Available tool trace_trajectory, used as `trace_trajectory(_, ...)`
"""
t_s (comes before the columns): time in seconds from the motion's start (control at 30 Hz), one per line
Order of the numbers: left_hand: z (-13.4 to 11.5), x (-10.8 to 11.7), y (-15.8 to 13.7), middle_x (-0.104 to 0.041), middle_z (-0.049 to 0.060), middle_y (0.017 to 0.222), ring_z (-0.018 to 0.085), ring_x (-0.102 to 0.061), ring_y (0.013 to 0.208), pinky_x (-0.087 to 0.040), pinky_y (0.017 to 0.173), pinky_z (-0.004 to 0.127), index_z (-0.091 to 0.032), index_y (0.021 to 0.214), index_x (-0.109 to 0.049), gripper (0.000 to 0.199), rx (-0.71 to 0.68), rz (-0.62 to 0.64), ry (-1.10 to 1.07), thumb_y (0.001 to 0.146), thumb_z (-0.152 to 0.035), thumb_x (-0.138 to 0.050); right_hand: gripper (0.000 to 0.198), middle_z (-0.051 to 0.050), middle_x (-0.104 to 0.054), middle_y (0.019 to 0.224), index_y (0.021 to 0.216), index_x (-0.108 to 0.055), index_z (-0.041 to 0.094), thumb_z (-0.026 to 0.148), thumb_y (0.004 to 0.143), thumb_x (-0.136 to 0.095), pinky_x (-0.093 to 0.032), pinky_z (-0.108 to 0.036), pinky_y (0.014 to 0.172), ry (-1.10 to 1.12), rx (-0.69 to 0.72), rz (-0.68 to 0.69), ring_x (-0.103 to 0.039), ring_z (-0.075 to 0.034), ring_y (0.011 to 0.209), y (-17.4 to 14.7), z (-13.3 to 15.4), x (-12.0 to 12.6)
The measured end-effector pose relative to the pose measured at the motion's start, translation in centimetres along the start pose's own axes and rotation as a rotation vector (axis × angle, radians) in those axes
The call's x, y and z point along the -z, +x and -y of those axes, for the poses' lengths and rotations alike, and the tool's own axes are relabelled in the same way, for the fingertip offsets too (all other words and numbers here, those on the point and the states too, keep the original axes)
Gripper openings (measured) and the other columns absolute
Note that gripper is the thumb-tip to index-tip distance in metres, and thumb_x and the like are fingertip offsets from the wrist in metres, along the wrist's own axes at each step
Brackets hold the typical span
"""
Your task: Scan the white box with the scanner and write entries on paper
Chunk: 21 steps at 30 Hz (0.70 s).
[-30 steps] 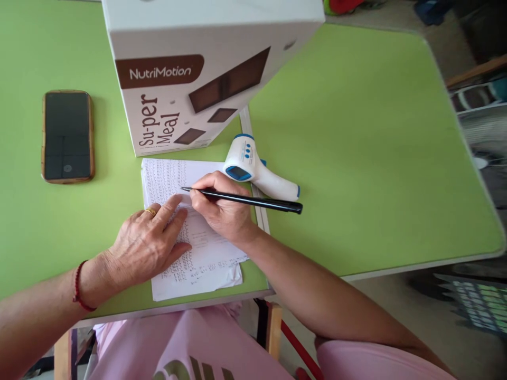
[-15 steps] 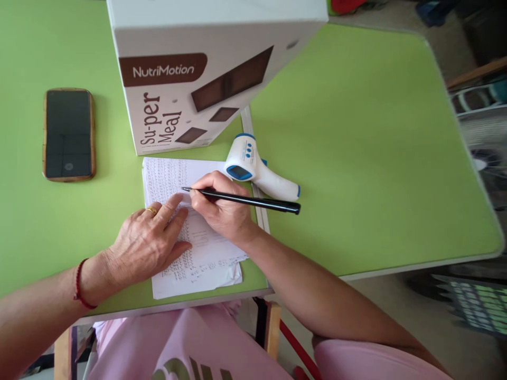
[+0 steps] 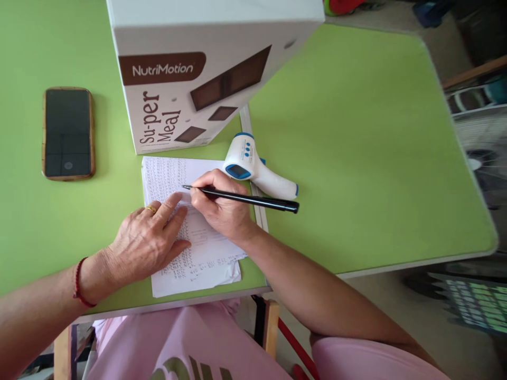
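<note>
Pinched in my right hand (image 3: pixel 224 206) is a black pen (image 3: pixel 253 199), its tip pointing left over the paper. Handwriting in rows covers much of the left part of the paper sheets (image 3: pixel 209 250), which lie stacked and slightly askew near the table's front edge. My left hand (image 3: pixel 148 235) rests open on the sheets' left side, fingers stretched toward the pen tip, a ring on one finger. A white and blue infrared thermometer (image 3: pixel 257 169) lies just beyond my right hand, by the paper's top right corner. Whether the tip touches the paper, I cannot tell.
A tall white NutriMotion box (image 3: pixel 170 95) stands right behind the paper. To the left lies a phone (image 3: pixel 68 133) in a brown case. The green table (image 3: pixel 356 158) has a metal seam running beside the sheets. Past its right edge stands a fan (image 3: pixel 481 163).
The whole view has shifted very slightly. Both hands and the pen keep nearly the same place on the paper.
</note>
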<state>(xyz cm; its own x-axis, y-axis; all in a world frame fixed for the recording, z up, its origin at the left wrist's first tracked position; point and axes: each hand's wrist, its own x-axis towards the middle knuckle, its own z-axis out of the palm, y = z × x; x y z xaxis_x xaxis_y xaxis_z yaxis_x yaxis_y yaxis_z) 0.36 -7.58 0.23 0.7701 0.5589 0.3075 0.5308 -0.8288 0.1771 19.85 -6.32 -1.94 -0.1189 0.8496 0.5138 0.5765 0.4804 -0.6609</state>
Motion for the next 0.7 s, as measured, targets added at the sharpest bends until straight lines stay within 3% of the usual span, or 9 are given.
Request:
trace_trajectory(0.23,0.05,-0.12,-0.01,-0.061,0.018,0.131,0.026,-0.065,0.080,-0.059,0.054,0.040,-0.007,0.112,-0.064,0.045,0.003,0.021,0.009,0.080,-0.036,-0.077,0.015,0.006,-0.054,0.063,0.078,-0.049,0.021,0.011,0.084,-0.059,-0.041,-0.023,0.053,0.010,0.013,0.012,-0.049,-0.008,0.055,0.08,-0.05,0.22)
trace_trajectory(0.7,-0.08,0.24,0.28,-0.064,0.019,0.126,0.028,-0.066,0.078,-0.060,0.055,0.041,-0.005,0.109,-0.068,0.051,0.008,0.004,0.013,0.072,-0.036,-0.086,0.014,0.005,-0.053,0.065,0.079,-0.048,0.020,0.013,0.086,-0.058,-0.043,-0.020,0.054,-0.016,0.019,-0.008,-0.050,-0.007,0.057,0.01,-0.15,0.17)
